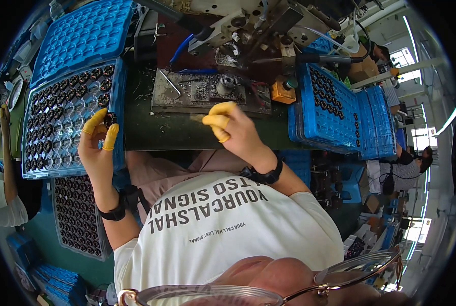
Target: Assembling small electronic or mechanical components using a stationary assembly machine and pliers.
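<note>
Two bare hands with yellow finger cots, a black band on each wrist, both at the near side of a dark green bench. Left hand: thumb and fingertip pinched on one small, dark, round part, held over the right-hand edge of a blue plastic tray with round cells; many similar dark parts in its cells, several cells in the middle vacant. Right hand: fingers curled, raised in front of the metal base; motion blur at the tips, so whether they are closed on the faint thin sliver beside them cannot be told. One grey rectangular metal base plate, littered with metal chips, bearing an L-shaped steel hex key and a round upright metal fixture. One orange box with a dark green button, just right of the plate. One stack of blue plastic trays farther right, its top tray partly filled with dark parts. One blue moulded tray with rows of bare cells, behind the left tray. One further tray of dark parts, lower left, below bench level.
</note>
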Demonstrator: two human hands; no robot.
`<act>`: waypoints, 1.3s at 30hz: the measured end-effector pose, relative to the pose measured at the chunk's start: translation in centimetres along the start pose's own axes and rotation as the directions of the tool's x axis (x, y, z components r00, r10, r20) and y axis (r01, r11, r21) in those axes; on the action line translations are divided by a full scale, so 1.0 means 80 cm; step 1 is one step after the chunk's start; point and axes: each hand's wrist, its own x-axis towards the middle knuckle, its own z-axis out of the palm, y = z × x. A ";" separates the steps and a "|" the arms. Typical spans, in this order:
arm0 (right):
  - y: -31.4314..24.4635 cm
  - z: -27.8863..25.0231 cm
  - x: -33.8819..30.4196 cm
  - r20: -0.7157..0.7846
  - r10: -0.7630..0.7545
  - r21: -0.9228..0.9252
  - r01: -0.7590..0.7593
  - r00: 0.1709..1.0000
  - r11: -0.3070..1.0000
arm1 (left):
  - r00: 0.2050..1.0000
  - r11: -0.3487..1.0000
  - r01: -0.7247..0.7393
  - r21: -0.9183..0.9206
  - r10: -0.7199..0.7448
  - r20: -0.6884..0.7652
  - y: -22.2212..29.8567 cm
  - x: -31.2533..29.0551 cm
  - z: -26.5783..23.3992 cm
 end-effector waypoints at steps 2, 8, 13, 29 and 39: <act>-0.007 -0.034 0.010 -0.203 -0.056 -0.120 0.032 0.978 0.992 | 1.000 1.000 -0.007 0.009 0.007 -0.004 -0.001 -0.001 0.000; 0.000 -0.075 0.052 -0.511 -0.198 -0.398 -0.027 0.836 0.917 | 1.000 0.998 -0.027 0.049 0.027 0.007 -0.006 -0.002 -0.002; 0.016 -0.066 0.050 -0.458 -0.203 -0.505 -0.065 0.866 0.860 | 0.999 0.995 -0.048 0.084 0.049 -0.003 -0.004 -0.003 0.000; 0.013 -0.066 0.049 -0.483 -0.270 -0.488 0.000 0.833 0.873 | 0.997 0.990 -0.081 0.118 0.083 -0.006 0.000 -0.004 0.002; 0.016 -0.061 0.053 -0.452 -0.248 -0.515 -0.024 0.857 0.857 | 0.996 0.988 -0.092 0.124 0.094 -0.012 -0.003 -0.004 0.000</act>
